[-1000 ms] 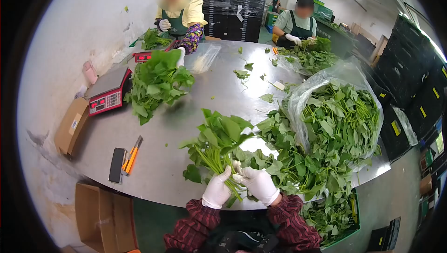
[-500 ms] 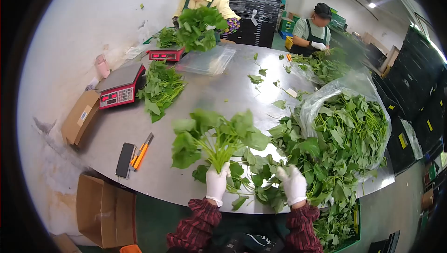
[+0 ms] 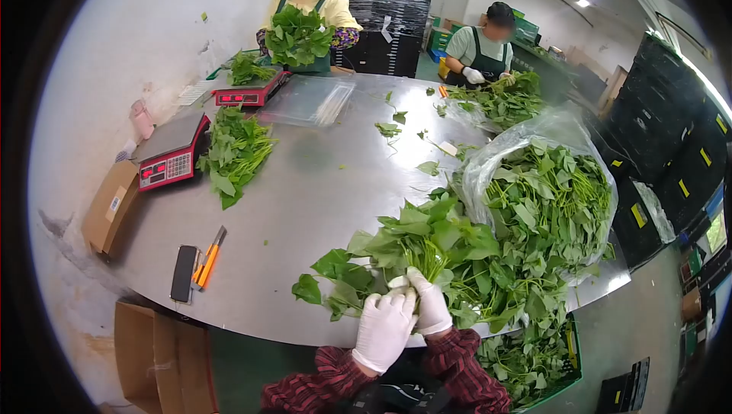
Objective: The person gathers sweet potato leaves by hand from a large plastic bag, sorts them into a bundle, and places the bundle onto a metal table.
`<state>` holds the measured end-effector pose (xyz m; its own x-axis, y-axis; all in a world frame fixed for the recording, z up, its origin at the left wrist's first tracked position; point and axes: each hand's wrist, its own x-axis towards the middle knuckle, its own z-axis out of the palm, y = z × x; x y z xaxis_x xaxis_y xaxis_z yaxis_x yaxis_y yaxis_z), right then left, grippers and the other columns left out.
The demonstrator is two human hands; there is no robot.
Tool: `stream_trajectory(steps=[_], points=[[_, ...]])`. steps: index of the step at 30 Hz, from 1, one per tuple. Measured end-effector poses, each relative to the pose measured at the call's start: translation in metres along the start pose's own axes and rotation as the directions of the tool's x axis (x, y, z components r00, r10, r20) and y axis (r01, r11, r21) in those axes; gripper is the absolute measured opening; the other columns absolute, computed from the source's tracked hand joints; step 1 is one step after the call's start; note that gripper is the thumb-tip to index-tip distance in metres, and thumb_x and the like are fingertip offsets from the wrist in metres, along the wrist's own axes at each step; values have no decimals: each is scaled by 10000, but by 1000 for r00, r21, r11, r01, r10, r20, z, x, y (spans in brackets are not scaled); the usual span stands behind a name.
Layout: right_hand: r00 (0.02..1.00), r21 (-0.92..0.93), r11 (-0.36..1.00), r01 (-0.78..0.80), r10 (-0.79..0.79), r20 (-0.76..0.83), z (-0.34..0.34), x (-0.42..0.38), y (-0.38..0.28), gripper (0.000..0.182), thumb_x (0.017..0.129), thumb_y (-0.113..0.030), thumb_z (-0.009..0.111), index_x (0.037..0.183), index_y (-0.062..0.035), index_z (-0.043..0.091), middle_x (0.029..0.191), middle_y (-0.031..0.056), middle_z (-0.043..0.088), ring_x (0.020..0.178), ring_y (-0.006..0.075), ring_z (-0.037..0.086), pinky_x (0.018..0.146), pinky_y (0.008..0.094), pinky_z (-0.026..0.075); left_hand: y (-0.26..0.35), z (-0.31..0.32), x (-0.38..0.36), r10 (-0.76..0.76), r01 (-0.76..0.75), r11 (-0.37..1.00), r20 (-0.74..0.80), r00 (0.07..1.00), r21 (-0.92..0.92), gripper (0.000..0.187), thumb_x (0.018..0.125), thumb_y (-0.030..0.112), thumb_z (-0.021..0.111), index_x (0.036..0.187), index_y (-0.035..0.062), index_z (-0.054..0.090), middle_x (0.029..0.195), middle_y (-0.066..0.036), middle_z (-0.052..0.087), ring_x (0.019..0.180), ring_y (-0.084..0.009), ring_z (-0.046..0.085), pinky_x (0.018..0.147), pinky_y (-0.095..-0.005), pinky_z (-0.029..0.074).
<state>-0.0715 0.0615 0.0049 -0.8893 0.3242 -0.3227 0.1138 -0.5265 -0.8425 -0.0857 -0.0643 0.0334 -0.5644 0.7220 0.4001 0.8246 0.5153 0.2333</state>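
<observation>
My gloved left hand [image 3: 385,332] and right hand [image 3: 431,306] meet near the front edge of the metal table. The right one is closed round the stems of a leafy green bunch [image 3: 427,242], whose leaves fan out above it. My left fingers are curled against the right hand, closed on leafy stems [image 3: 347,280] that spread leftward; their tips are partly hidden. Right of the hands lies a large pile of greens [image 3: 526,269], spilling from a clear plastic bag [image 3: 476,178].
Left on the table [image 3: 297,208] are a phone [image 3: 184,273], an orange cutter [image 3: 206,261], a red scale [image 3: 168,166] and a greens bunch [image 3: 236,155]. Two people [image 3: 309,10] [image 3: 482,52] handle greens across it. A green crate [image 3: 568,383] and cardboard box [image 3: 164,353] stand below.
My left hand has moved right with its bunch and my right hand has moved left, so they now touch. The view has shifted slightly. The person at the back left has lowered their greens.
</observation>
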Motion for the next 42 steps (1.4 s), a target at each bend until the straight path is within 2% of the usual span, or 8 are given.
stream_trajectory(steps=[9,13,19,23,29,31,33,42], points=[[959,556,804,-208,54,280,-25,0,-11,176,920,-256,523,902,-85,561,732,32,580,620,141,529,539,266,429,8,-4,-8,105,-244,872,-325,940,-425,304,757,195,668,1035,76,637,1045,-94,578,919,-267,558,757,-366,456],[960,551,832,-66,-98,262,-20,-9,-13,153,921,-223,507,875,-81,542,700,43,549,568,142,481,494,257,366,-15,-4,5,-196,-51,856,-415,888,-514,306,709,62,695,1011,55,650,1033,-122,597,891,-299,589,777,-367,486],[905,478,869,-126,-97,415,-18,-15,-11,221,927,-237,489,822,-53,554,617,40,532,507,147,463,471,255,352,-51,15,23,-206,59,944,-440,874,-325,323,690,46,668,1010,74,637,938,-103,580,833,-288,571,719,-372,473],[977,439,896,-65,-33,212,-19,-14,-10,180,925,-236,492,896,-70,558,699,42,601,565,146,546,489,258,417,-43,2,10,-190,8,893,-362,913,-450,258,668,-22,650,914,54,627,901,-108,576,840,-278,564,715,-362,469],[996,487,869,-86,64,62,-4,-17,-12,168,905,-169,522,1037,-74,564,895,29,615,770,127,597,663,250,491,-23,-6,3,-73,-195,507,-267,961,-840,192,757,-1,641,931,37,571,1177,-127,587,1082,-302,547,857,-350,441],[996,501,861,-92,76,52,-5,-18,-12,165,903,-182,534,1028,-77,565,891,27,615,742,130,594,627,254,489,-22,-10,5,-57,-199,509,-264,963,-837,192,769,24,642,940,52,560,1186,-111,591,1110,-299,538,883,-364,420],[984,528,835,-156,84,157,-17,-13,-5,148,902,-194,544,992,-79,571,857,36,622,689,139,589,581,258,483,-24,-17,6,-52,-182,763,-340,939,-620,171,775,61,649,922,61,562,1136,-78,617,1075,-277,555,896,-390,400],[990,412,908,-72,16,138,-20,-9,-11,177,921,-237,521,920,-73,585,770,44,627,627,140,587,569,261,481,-23,-20,-1,7,-216,747,-318,948,-629,292,693,112,732,945,71,590,916,-75,627,865,-257,598,799,-359,456]])
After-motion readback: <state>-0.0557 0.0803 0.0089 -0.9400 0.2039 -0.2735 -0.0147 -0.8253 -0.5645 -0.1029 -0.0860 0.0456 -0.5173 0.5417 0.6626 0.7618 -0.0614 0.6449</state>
